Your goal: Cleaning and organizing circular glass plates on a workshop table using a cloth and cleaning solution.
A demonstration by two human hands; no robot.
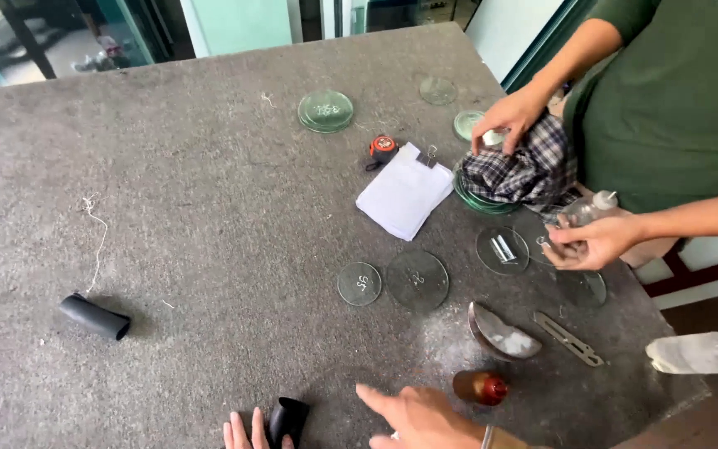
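Bench [209,249]: grey felt-like top, wide, with loose glass discs spread over the right half.

Co-worker (green sleeve, far side): one hand on a plaid cloth [517,170] covering a stack of discs, the other holding a small clear squeeze bottle [587,208]. Risk: pulling the cloth could drag the stack off the nearby edge.

White paper pad [405,191] w/ clip lies just beside the cloth.

Clear disc [417,280] and smaller disc [359,283] lie flat, apart, ahead of the wearer's hands. Hard to see vs. the grey top; a sweeping arm could knock or chip them.

Right hand [413,416]: open, fingers extended, holds nothing, near a brown bottle [481,387] lying on its side. Bottle could roll if nudged.

Left hand [243,432]: only fingertips in view at bottom edge, flat, just beside a black curved piece [288,418]; contact cannot be confirmed.
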